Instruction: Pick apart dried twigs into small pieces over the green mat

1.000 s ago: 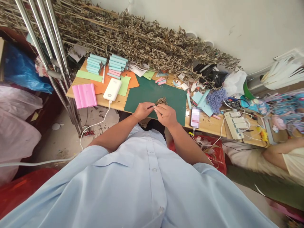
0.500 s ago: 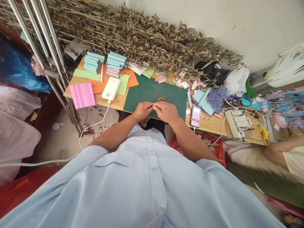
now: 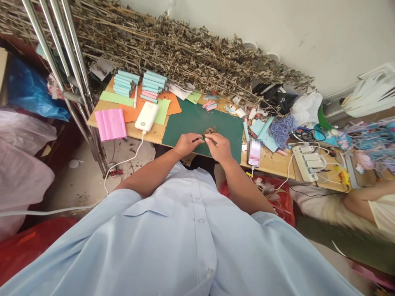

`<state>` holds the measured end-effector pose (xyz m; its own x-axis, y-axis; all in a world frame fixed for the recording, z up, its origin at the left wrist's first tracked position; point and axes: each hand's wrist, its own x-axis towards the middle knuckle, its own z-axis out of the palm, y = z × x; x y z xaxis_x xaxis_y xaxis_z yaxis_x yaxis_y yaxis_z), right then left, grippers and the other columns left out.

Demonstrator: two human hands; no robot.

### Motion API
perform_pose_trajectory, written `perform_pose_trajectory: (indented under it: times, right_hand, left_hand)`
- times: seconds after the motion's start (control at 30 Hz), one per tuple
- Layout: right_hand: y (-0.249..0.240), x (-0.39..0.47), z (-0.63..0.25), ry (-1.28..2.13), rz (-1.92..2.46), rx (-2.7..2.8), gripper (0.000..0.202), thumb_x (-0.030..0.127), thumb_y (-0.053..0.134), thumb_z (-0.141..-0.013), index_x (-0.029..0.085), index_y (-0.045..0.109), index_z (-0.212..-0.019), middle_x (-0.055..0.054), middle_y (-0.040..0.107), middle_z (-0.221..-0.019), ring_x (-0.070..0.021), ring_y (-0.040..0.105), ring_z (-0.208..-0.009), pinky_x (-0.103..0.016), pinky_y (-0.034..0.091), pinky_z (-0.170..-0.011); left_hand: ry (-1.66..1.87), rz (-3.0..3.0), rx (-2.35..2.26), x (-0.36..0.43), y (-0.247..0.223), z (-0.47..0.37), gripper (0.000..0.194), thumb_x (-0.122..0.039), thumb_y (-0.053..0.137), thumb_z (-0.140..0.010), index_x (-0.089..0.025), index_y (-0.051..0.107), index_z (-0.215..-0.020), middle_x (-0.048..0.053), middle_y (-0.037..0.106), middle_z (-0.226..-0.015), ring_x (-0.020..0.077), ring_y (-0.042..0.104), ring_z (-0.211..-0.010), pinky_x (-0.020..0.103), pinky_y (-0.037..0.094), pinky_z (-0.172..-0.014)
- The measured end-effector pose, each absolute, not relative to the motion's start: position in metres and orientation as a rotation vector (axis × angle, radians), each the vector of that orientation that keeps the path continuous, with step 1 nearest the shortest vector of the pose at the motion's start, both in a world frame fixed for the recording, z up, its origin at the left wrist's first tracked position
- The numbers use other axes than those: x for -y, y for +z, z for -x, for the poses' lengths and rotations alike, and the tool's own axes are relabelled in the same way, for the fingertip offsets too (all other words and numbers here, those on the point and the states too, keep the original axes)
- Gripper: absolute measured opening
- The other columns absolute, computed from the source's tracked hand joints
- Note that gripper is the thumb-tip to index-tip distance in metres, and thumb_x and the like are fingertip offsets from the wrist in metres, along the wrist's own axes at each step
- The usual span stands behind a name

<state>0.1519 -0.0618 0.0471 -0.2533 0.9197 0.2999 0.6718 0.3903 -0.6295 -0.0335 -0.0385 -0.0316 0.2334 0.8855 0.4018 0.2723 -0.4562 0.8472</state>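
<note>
Over the front part of a green mat (image 3: 185, 119), my left hand (image 3: 187, 144) is closed in a pinch, its fingertips pointing right. Facing it, my right hand (image 3: 219, 147) is closed too, thumb and finger pressed together. The fingertips of both hands nearly meet, with a small gap between them. Whatever they hold is too small to name. Just behind the right fingertips lies a small heap of dried crumbled leaves (image 3: 210, 130) on the mat.
Rolled blue tubes (image 3: 154, 80) and a white power bank (image 3: 147, 116) lie left, with pink paper (image 3: 110, 124). On the right are a phone (image 3: 254, 153), purple yarn (image 3: 282, 128) and a power strip (image 3: 305, 161). Dried stalks (image 3: 185, 49) lie behind. A person's arm shows far right.
My hands have moved slightly apart at the fingertips, which were touching before. The whole view has shifted a little.
</note>
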Motion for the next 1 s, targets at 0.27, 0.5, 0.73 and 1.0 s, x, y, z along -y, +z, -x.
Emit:
perform_pose_trajectory:
  times: [0.27, 0.5, 0.73, 1.0]
  right_hand:
    - [0.029, 0.080, -0.139, 0.474, 1.411, 1.983, 0.034, 0.040, 0.051, -0.103, 0.025, 0.077, -0.119, -0.009, 0.077, -0.118, -0.0232, 0.072, -0.110, -0.040, 0.060, -0.097]
    - [0.034, 0.086, -0.134, 0.267, 1.398, 2.107, 0.040, 0.036, 0.044, -0.107, 0.021, 0.071, -0.132, -0.012, 0.072, -0.129, -0.0255, 0.068, -0.121, -0.039, 0.056, -0.106]
    - [0.043, 0.087, -0.141, 0.216, 1.430, 2.270, 0.041, 0.035, 0.044, -0.106, 0.024, 0.066, -0.139, -0.012, 0.070, -0.131, -0.0293, 0.068, -0.118, -0.042, 0.056, -0.103]
    - [0.039, 0.085, -0.144, 0.331, 1.404, 2.196, 0.043, 0.037, 0.048, -0.105, 0.028, 0.062, -0.145, -0.008, 0.069, -0.135, -0.0252, 0.067, -0.120, -0.039, 0.059, -0.100]
  left_hand:
    - [1.171, -1.887, -1.107, 0.038, -0.034, 0.034, 0.022, -0.034, 0.065, -0.097, -0.017, 0.079, -0.103, 0.007, 0.079, -0.098, 0.0180, 0.073, -0.091, 0.027, 0.054, -0.085]
    - [1.175, -1.889, -1.103, 0.037, -0.035, 0.034, 0.024, -0.034, 0.063, -0.098, -0.017, 0.078, -0.106, 0.007, 0.079, -0.100, 0.0176, 0.072, -0.091, 0.027, 0.054, -0.084]
    - [1.183, -1.904, -1.096, 0.038, -0.033, 0.034, 0.026, -0.037, 0.061, -0.100, -0.018, 0.079, -0.103, 0.006, 0.079, -0.097, 0.0169, 0.072, -0.089, 0.026, 0.053, -0.082]
    - [1.205, -1.899, -1.054, 0.038, -0.034, 0.034, 0.027, -0.040, 0.062, -0.100, -0.019, 0.079, -0.101, 0.006, 0.078, -0.096, 0.0171, 0.072, -0.087, 0.027, 0.054, -0.080]
